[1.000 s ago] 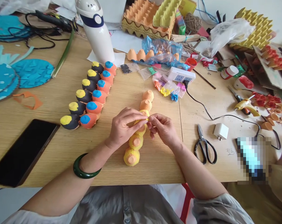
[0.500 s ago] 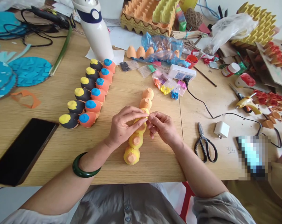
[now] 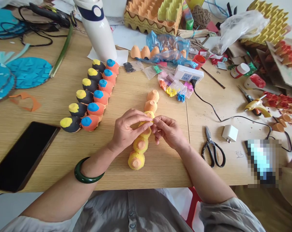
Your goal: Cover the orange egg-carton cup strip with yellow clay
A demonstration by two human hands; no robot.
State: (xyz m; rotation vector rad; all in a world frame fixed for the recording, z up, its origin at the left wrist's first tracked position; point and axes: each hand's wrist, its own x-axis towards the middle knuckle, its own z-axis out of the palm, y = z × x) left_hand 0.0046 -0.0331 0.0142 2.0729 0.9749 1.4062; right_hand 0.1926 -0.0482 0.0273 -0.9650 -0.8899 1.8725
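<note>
I have the left hand (image 3: 131, 129) and right hand (image 3: 169, 131) together over the cup strip (image 3: 136, 162), fingertips pinched on a small yellow piece (image 3: 151, 121). The strip lies near the middle of the table (image 3: 165, 175), its near end short of the front edge. To its left, bare wood extends to the black cups (image 3: 73, 125), the orange cups (image 3: 92, 123) and the phone (image 3: 25, 156), which lies near that edge. To its right, bare wood crosses the seam (image 3: 188, 125) to the scissors (image 3: 210, 148). Forward travel is bounded by small plastic bags (image 3: 172, 91) and the power strip (image 3: 184, 73). Handwritten marks (image 3: 239, 154) beside the charger (image 3: 230, 133) are illegible; power strip markings are too small to read. Count: 6 cups in the strip, 1 largely hidden by fingers; 6 black cups, yellow-topped; 6 orange cups, blue-topped; 1 phone; 1 charger.
</note>
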